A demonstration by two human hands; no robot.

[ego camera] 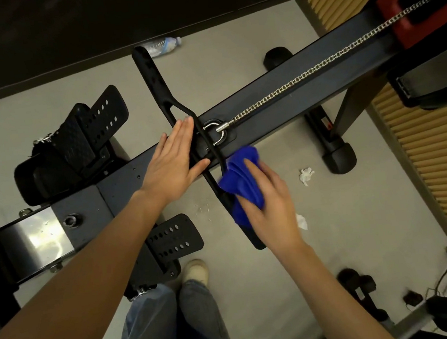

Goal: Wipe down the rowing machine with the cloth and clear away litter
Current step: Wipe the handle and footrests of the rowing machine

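Observation:
The rowing machine's dark rail [277,91] runs from lower left to upper right, with a chain [316,68] leading to its black handle bar [155,80]. My left hand [172,163] lies flat with straight fingers against the middle of the handle. My right hand [270,203] grips a bunched blue cloth [242,173] and presses it on the near half of the handle. Litter lies on the floor: a plastic bottle [164,45] beyond the handle's far end, and two crumpled white tissues [306,175] [301,221] right of my right hand.
Two black footplates [95,119] [174,238] flank the rail. A floor stabiliser foot [333,146] sits right of the rail. Slatted wooden wall panels [422,154] stand on the right. Cables and a black device [358,282] lie at lower right. My legs and shoe [197,274] are below.

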